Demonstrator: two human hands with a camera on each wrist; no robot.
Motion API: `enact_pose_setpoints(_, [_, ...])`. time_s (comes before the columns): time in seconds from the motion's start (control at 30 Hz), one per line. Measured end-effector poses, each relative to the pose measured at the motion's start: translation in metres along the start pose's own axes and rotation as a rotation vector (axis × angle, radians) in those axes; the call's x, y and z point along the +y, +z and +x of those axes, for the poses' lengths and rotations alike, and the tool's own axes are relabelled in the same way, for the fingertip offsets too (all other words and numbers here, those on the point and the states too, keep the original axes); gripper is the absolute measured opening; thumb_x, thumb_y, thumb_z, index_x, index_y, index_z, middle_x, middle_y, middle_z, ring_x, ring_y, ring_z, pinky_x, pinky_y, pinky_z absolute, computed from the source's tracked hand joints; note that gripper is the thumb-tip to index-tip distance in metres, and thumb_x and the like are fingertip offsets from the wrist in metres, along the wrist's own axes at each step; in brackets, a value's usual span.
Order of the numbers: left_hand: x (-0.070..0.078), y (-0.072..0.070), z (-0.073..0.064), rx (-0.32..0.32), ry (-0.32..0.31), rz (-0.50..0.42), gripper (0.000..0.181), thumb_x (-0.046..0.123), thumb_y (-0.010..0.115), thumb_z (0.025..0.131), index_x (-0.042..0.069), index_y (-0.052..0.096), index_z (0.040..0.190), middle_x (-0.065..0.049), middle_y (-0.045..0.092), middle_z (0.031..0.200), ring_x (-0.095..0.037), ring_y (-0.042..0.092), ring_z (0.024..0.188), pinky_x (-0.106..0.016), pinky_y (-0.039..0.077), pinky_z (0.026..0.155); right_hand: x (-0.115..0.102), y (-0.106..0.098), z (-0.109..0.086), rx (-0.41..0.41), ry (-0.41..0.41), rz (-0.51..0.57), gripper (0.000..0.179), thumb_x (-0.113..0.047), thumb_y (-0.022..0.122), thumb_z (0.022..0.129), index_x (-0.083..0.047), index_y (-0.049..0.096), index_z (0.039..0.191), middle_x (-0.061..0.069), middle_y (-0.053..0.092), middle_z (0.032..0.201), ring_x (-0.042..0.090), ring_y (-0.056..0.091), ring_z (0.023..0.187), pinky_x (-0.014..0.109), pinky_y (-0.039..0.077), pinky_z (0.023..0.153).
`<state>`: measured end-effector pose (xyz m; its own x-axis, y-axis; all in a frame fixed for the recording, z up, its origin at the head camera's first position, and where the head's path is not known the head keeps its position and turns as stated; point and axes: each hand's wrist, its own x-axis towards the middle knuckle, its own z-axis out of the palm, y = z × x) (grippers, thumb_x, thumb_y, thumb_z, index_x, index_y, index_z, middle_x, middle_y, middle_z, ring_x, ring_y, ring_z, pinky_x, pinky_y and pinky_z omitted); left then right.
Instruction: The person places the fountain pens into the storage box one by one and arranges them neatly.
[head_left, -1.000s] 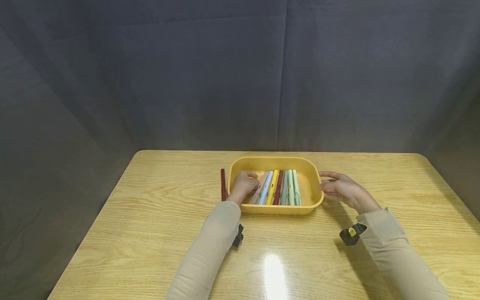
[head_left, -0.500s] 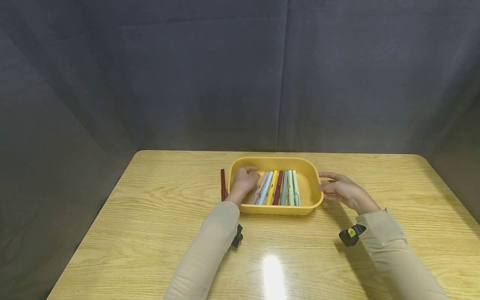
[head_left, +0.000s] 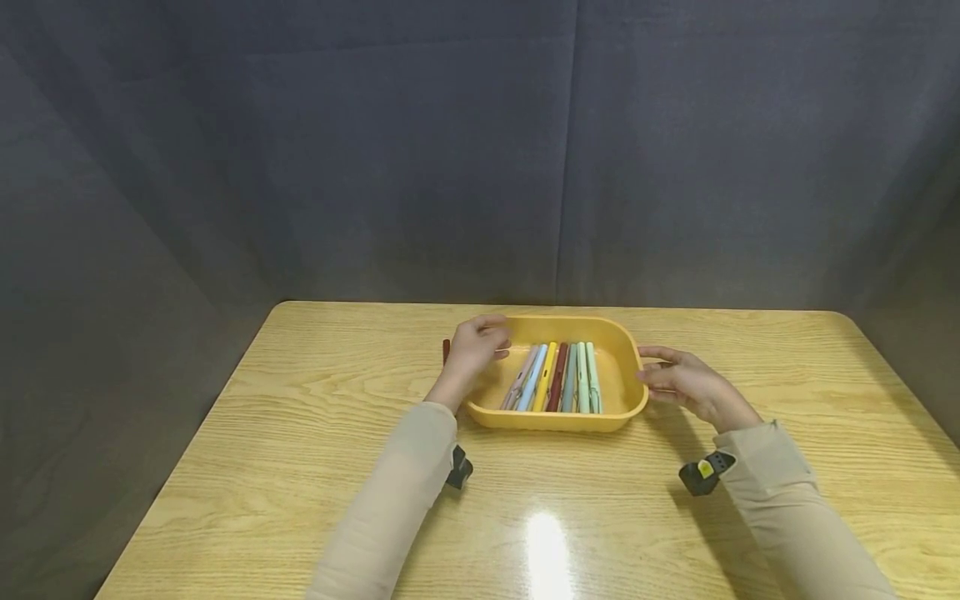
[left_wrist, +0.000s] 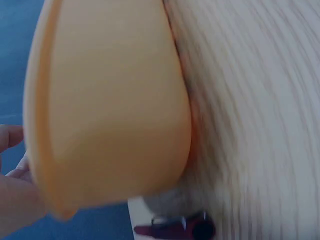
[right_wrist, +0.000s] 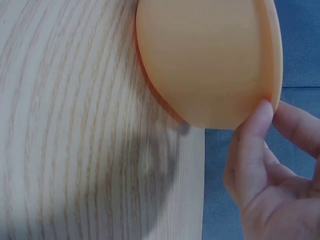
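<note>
Several pens lie side by side in a yellow tray [head_left: 622, 400], including a pink pen [head_left: 518, 382], a light blue pen [head_left: 532, 379], a yellow pen [head_left: 545, 379] and a dark red pen [head_left: 557, 377]. My left hand [head_left: 476, 346] hovers over the tray's left rim, fingers loosely bent and nothing visible in them. Just outside that rim, another dark red pen [head_left: 446, 348] lies on the table, mostly hidden by this hand; its clip end shows low in the left wrist view. At the opposite end, my right hand [head_left: 690, 385] pinches the tray's rim with its fingertips.
The wooden table [head_left: 300, 467] extends around the tray. A dark cloth [head_left: 420, 167] hangs behind its far edge and at the sides. Each wrist carries a small black camera, such as the right camera [head_left: 701, 475].
My left hand has risen from beside the pink pen and moved left to the tray's rim, now covering most of the outside red pen. The right hand has stayed put.
</note>
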<state>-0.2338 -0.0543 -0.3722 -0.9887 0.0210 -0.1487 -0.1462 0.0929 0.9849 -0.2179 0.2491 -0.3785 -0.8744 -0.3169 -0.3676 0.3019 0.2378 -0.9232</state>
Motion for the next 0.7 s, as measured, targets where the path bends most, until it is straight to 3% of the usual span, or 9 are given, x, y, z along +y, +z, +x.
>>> enact_pose_setpoints(0.2, [0.004,-0.025,-0.003,0.040,0.000,-0.001,0.040,0.010,0.053,0.096,0.001,0.051,0.134,-0.020,0.058,0.128,-0.031,0.060,0.112,-0.023,0.059,0.085,-0.001,-0.003,0.000,0.000,-0.008,-0.025,0.068,-0.007,0.053,0.095,0.010,0.013,0.147,-0.014,0.061,0.088,-0.001,0.062,0.077,0.014,0.057,0.071])
enact_pose_setpoints(0.33, [0.003,-0.040,-0.003,0.079,-0.010,0.012,0.038,0.010,0.053,0.096,0.002,0.052,0.133,-0.020,0.060,0.126,-0.026,0.062,0.104,-0.020,0.059,0.081,-0.001,-0.004,0.000,-0.002,-0.004,-0.037,0.068,-0.007,0.053,0.095,0.009,0.013,0.147,-0.014,0.059,0.088,-0.002,0.061,0.077,0.014,0.057,0.072])
enact_pose_setpoints(0.57, [-0.012,-0.062,0.003,0.110,-0.032,0.041,0.040,0.007,0.051,0.095,-0.002,0.050,0.134,-0.025,0.059,0.124,-0.012,0.061,0.082,-0.030,0.059,0.087,-0.001,-0.005,-0.002,0.019,0.005,-0.050,0.068,-0.007,0.054,0.094,0.010,0.015,0.147,-0.011,0.058,0.095,-0.002,0.061,0.079,0.014,0.057,0.074])
enact_pose_setpoints(0.7, [-0.022,-0.072,0.004,0.131,-0.082,0.063,0.041,0.007,0.051,0.095,-0.002,0.050,0.135,-0.025,0.059,0.121,-0.013,0.061,0.084,-0.032,0.058,0.090,-0.001,-0.006,-0.002,0.025,0.008,-0.053,0.067,-0.007,0.054,0.094,0.010,0.016,0.147,-0.010,0.057,0.097,-0.002,0.061,0.080,0.014,0.057,0.074])
